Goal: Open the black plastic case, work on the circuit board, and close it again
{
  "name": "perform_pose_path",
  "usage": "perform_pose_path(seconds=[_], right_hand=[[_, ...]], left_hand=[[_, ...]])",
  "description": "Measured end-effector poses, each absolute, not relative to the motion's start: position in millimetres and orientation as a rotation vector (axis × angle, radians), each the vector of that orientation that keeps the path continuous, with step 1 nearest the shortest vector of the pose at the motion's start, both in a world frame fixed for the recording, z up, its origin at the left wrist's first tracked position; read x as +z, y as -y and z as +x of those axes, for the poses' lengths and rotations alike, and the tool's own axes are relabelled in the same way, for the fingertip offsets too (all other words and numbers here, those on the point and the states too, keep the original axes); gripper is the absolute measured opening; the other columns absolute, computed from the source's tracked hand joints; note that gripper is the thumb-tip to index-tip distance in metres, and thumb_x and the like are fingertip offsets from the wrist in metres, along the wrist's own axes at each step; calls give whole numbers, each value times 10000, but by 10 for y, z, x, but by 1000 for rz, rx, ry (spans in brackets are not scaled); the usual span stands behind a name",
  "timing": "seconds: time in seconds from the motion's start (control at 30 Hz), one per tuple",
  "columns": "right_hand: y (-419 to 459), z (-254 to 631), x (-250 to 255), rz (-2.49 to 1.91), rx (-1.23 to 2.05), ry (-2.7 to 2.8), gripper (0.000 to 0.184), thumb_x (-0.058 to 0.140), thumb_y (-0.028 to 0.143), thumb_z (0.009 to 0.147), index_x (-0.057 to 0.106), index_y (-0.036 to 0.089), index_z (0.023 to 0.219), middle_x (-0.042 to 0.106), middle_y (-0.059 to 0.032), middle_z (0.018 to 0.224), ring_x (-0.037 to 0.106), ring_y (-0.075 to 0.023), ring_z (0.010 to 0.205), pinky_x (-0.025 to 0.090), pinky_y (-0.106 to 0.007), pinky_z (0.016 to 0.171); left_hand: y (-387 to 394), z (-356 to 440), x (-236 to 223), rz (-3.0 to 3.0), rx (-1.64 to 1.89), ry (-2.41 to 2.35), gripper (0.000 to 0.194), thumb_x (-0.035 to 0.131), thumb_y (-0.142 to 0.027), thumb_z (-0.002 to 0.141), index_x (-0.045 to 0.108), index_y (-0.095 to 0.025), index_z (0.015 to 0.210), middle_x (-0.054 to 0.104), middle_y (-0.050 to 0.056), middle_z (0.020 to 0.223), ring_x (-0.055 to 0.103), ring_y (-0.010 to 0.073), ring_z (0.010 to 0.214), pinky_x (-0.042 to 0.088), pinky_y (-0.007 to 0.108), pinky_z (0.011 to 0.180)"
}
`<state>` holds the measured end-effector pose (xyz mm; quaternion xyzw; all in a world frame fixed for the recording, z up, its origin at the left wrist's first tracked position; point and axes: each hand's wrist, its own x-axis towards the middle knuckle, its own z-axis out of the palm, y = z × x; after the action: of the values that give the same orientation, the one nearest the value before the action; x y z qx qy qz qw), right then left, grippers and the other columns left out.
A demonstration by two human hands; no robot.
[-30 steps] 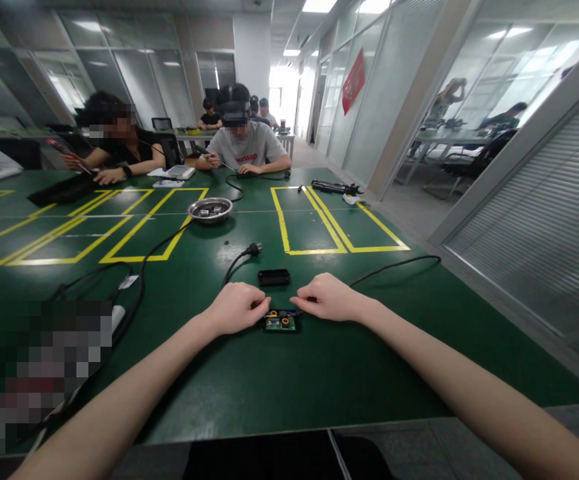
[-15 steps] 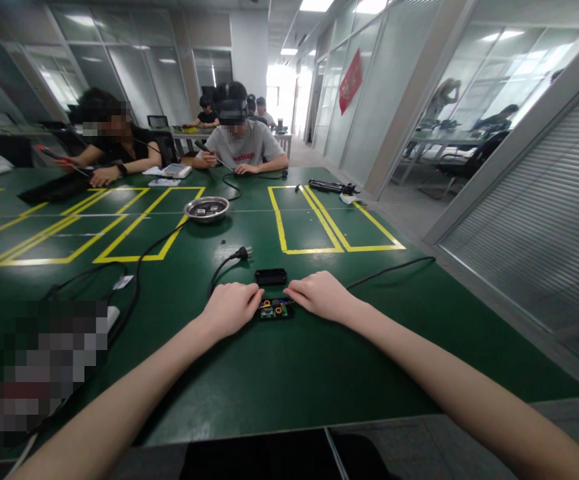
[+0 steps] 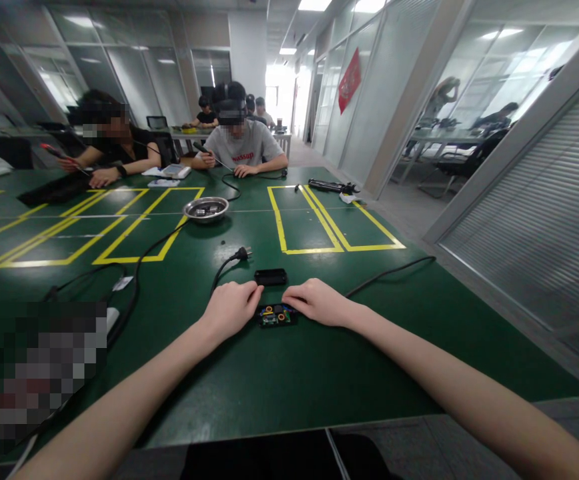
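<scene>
A small open black case [image 3: 277, 324] with a circuit board [image 3: 276, 315] lies on the green table, its copper coils and coloured wires showing. At its left end is my left hand [image 3: 230, 308], fingers curled and thumb pressed in. My right hand [image 3: 319, 301] is closed at the right end, fingertips just over the case's far right corner. What either hand pinches is hidden. Just beyond the case sits a black cover [image 3: 270, 277], hollow side showing. A black cord with a plug [image 3: 243, 253] passes behind my left hand; another black cable [image 3: 389, 270] runs behind my right.
A steel bowl [image 3: 206, 210] with small metal parts stands farther back. Yellow tape outlines [image 3: 314, 251] mark the table [image 3: 369, 373]. A folded black tripod-like item [image 3: 332, 187] lies at the far right. Two co-workers sit across, one holding a screwdriver-like tool. A blurred-out object lies at left.
The case with the circuit board has shifted slightly toward me. My right hand has moved a little left and up, and the fingertips sit farther from the case.
</scene>
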<state>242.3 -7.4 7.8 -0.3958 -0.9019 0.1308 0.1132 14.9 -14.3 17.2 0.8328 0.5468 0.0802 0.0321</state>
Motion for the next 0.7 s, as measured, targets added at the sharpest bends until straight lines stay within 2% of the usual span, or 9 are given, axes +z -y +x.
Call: perform_pose_path(seconds=[0.1,0.23,0.4,0.47,0.7], right_hand=[[66,2418,59,-1123,414,2636,235,560,221,1030,792,186,1025,805,-74,901,718,-179,750,432,-258,698],[50,2418,42,-1137,467,2547,218,584,225,1009,798,187,994,799,-69,865,719,-182,749,453,-259,709],[55,2426,13,-1136,859,2277,189,590,244,1000,763,173,1023,715,12,647,662,-141,590,469,-230,648],[58,2429,5,-1139,898,2255,180,596,255,999,755,174,1020,687,30,603,638,-134,558,464,-224,629],[31,2451,-13,-1054,526,2454,175,602,189,995,769,201,1047,797,-52,922,737,-174,801,495,-249,750]], left_hand=[[146,166,171,2536,254,-1679,422,422,-354,1059,724,-206,804,739,86,724,709,251,714,404,301,632],[145,179,151,2495,358,-1678,409,438,-347,1049,701,-209,768,707,64,665,676,227,656,368,295,603],[135,166,123,2434,503,-1669,435,419,-350,1053,661,-205,722,684,49,637,624,197,597,329,293,589],[137,163,115,2429,500,-1651,438,423,-358,1053,660,-208,716,679,45,628,620,197,589,324,293,586],[156,188,140,2476,299,-1667,384,455,-346,1061,714,-213,810,730,63,714,698,234,697,374,286,625]])
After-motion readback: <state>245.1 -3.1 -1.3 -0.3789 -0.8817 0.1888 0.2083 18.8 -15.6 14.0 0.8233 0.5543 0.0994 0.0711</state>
